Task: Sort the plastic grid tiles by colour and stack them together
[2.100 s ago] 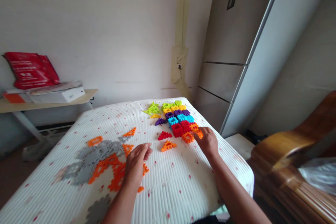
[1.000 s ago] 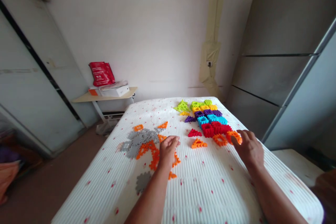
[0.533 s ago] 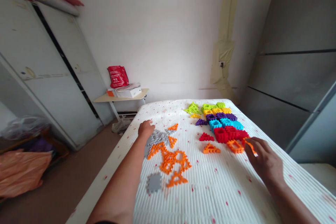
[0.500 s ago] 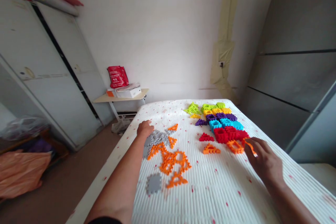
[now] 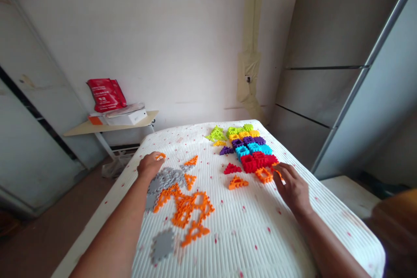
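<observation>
My left hand (image 5: 150, 166) reaches to the far left of the white mattress (image 5: 247, 239), fingers closed on a small orange square piece (image 5: 160, 156). It lies just beyond the flat grey pieces (image 5: 164, 178) and the joined orange pieces (image 5: 187, 206). My right hand (image 5: 292, 185) rests at the right with its fingers curled round a thin orange piece (image 5: 276, 170), next to an orange square piece (image 5: 263, 175). Beyond it stand rows of red, cyan, purple, yellow and green blocks (image 5: 250, 147).
A red triangle (image 5: 232, 168) and an orange triangle (image 5: 237, 182) lie mid-mattress; a lone grey piece (image 5: 162, 243) lies nearer me. A side table with a red bag (image 5: 106, 94) stands at the back left, a tall fridge (image 5: 325, 78) at the right.
My left hand left the orange cluster, reached out to the far left and closed on a small orange square. My right hand picked up a thin orange piece and stays beside the red blocks.
</observation>
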`<state>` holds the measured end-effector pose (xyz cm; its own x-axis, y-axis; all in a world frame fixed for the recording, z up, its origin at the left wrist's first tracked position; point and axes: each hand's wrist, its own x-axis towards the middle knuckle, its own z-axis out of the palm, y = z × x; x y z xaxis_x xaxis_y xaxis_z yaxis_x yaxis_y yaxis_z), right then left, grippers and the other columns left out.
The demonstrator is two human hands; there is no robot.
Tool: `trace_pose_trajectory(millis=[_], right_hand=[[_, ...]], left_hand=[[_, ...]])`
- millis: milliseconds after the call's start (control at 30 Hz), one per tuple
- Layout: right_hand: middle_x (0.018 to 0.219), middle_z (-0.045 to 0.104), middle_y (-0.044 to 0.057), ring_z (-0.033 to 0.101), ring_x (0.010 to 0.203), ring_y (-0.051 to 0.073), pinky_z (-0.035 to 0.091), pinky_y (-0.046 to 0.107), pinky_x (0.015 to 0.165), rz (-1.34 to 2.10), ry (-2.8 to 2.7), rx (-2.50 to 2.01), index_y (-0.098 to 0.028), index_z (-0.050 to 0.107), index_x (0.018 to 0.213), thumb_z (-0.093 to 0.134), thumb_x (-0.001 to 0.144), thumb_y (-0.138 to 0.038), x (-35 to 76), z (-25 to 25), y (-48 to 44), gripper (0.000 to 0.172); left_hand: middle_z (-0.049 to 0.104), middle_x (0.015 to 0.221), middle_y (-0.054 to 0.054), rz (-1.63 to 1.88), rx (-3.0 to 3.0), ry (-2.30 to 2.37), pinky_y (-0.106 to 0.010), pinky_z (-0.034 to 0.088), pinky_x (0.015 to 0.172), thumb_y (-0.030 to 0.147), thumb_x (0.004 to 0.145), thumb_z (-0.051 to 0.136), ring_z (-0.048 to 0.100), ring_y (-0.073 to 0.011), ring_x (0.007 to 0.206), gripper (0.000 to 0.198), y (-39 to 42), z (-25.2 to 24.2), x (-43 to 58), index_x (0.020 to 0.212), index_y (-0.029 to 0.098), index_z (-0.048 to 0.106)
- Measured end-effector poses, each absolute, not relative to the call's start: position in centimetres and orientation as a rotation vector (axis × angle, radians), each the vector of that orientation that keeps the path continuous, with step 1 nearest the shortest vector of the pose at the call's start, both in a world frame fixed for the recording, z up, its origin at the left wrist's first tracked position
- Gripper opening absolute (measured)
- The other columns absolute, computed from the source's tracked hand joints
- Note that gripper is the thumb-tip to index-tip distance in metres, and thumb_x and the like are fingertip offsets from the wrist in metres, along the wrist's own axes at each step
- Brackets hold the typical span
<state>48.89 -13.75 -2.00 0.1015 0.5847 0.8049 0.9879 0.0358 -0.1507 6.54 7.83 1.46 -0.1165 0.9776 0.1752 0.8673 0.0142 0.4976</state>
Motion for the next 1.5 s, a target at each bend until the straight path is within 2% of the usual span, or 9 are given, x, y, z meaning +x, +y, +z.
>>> trace_pose_trajectory(millis=[100,167,233,400,667,867,1167,1333,1500], right_hand=[[0.096,0.066,0.008,0.063,0.085,0.017,0.051,0.027,0.073,-0.659,-1.574,-1.608,-0.019,0.065,0.093,0.044,0.089,-0.027,48.6,-2.2,-13.7,0.023],[0.096,0.066,0.008,0.063,0.086,0.018,0.051,0.029,0.075,-0.622,-1.579,-1.572,-0.019,0.065,0.093,0.045,0.088,-0.028,47.9,-2.4,-13.6,0.022],[0.095,0.066,0.008,0.063,0.087,0.018,0.051,0.030,0.076,-0.548,-1.607,-1.512,-0.020,0.064,0.093,0.046,0.088,-0.028,46.7,-2.3,-13.5,0.020],[0.099,0.063,0.008,0.061,0.089,0.018,0.052,0.031,0.077,-0.245,-1.733,-1.274,-0.020,0.060,0.100,0.054,0.085,-0.028,41.9,-1.0,-13.6,0.018],[0.114,0.058,0.012,0.055,0.102,0.024,0.048,0.040,0.085,-0.065,-1.900,-1.115,-0.020,0.054,0.116,0.061,0.080,-0.042,36.3,0.1,-13.3,0.044],[0.109,0.060,0.012,0.055,0.094,0.023,0.048,0.040,0.081,-0.044,-1.955,-1.150,-0.019,0.054,0.117,0.056,0.083,-0.038,36.0,0.1,-13.3,0.039],[0.107,0.060,0.011,0.054,0.094,0.024,0.045,0.039,0.081,-0.036,-1.838,-1.250,-0.020,0.054,0.115,0.058,0.079,-0.049,35.9,0.2,-13.9,0.046],[0.103,0.060,0.011,0.053,0.091,0.024,0.045,0.040,0.079,-0.019,-1.823,-1.274,-0.018,0.055,0.114,0.057,0.077,-0.054,35.5,0.2,-14.1,0.051],[0.100,0.060,0.011,0.052,0.089,0.023,0.044,0.038,0.078,0.009,-1.819,-1.239,-0.018,0.055,0.113,0.056,0.079,-0.051,35.4,0.2,-14.2,0.047]], left_hand=[[0.067,0.093,-0.005,0.984,1.809,1.892,-0.026,0.045,0.069,0.051,0.072,0.052,0.062,-0.0195,0.083,0.050,5.1,2.6,9.0,0.111,0.021,0.058],[0.065,0.093,-0.004,1.233,1.437,1.361,-0.027,0.046,0.067,0.052,0.065,0.062,0.061,-0.0186,0.082,0.053,2.2,2.9,11.3,0.108,0.022,0.059],[0.065,0.090,-0.002,1.248,1.088,1.021,-0.029,0.047,0.066,0.047,0.061,0.068,0.062,-0.0171,0.075,0.047,-1.0,2.9,13.7,0.100,0.022,0.059],[0.064,0.082,-0.006,1.043,0.671,0.667,-0.027,0.047,0.061,0.041,0.073,0.062,0.061,-0.0160,0.071,0.030,-6.9,1.3,18.5,0.091,0.018,0.060],[0.062,0.084,-0.004,0.944,0.577,0.514,-0.026,0.045,0.060,0.036,0.079,0.059,0.058,-0.0141,0.071,0.030,-9.2,-0.7,20.8,0.104,0.019,0.059],[0.061,0.088,-0.005,0.941,0.586,0.472,-0.024,0.043,0.061,0.031,0.082,0.057,0.058,-0.0133,0.073,0.032,-9.6,-1.0,20.9,0.111,0.017,0.057],[0.059,0.115,-0.007,0.985,0.682,0.491,-0.027,0.047,0.069,0.027,0.077,0.063,0.058,-0.0190,0.094,0.041,-10.1,-1.1,21.4,0.117,0.024,0.057],[0.058,0.117,-0.005,0.988,0.713,0.491,-0.033,0.048,0.077,0.027,0.077,0.061,0.055,-0.0219,0.104,0.049,-10.0,-1.3,21.3,0.125,0.030,0.050],[0.059,0.111,-0.005,0.976,0.732,0.484,-0.035,0.046,0.080,0.027,0.074,0.063,0.057,-0.0212,0.098,0.055,-10.0,-1.5,21.2,0.127,0.030,0.048]])
